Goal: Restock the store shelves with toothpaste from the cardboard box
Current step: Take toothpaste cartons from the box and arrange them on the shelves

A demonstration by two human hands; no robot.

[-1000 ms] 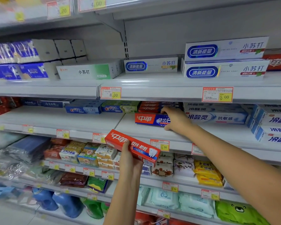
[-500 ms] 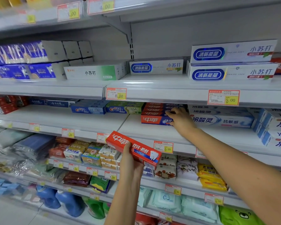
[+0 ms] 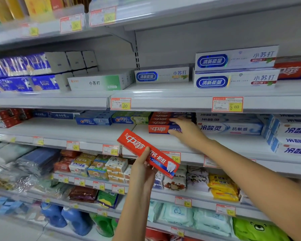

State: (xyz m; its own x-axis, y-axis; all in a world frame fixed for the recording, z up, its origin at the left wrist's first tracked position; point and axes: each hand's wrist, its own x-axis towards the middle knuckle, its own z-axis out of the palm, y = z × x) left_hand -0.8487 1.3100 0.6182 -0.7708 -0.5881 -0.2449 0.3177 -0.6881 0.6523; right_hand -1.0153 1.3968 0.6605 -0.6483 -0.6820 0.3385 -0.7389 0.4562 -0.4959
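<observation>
1. Left hand (image 3: 142, 169): thumb across the front face, fingers behind, gripping a red toothpaste box (image 3: 132, 143) near its middle. The box is tilted in the air before the shelf edge, with its tooth-printed end low and to the right of the thumb.
2. Right hand (image 3: 186, 131): above and to the right of the left hand, reaching onto the shelf (image 3: 94, 132). Its fingers are stretched rather than curled, with the tips against a stack of red-and-blue toothpaste boxes (image 3: 159, 129). The hand covers the right part of the stack.
3. Left of the right fingertips: green Crest boxes (image 3: 129, 120) just beside the stack, then blue Crest boxes (image 3: 94, 121).
4. Right of the right wrist: stacked white-and-blue boxes (image 3: 231, 128).
5. Price tag (image 3: 175, 158): on the shelf edge, partly hidden behind the low end of the held box.
6. Below the left thumb: soap packs (image 3: 116, 165). Right of the left forearm: yellow packets (image 3: 221, 185).
7. Above the right hand, one shelf up: white boxes (image 3: 235, 58).
</observation>
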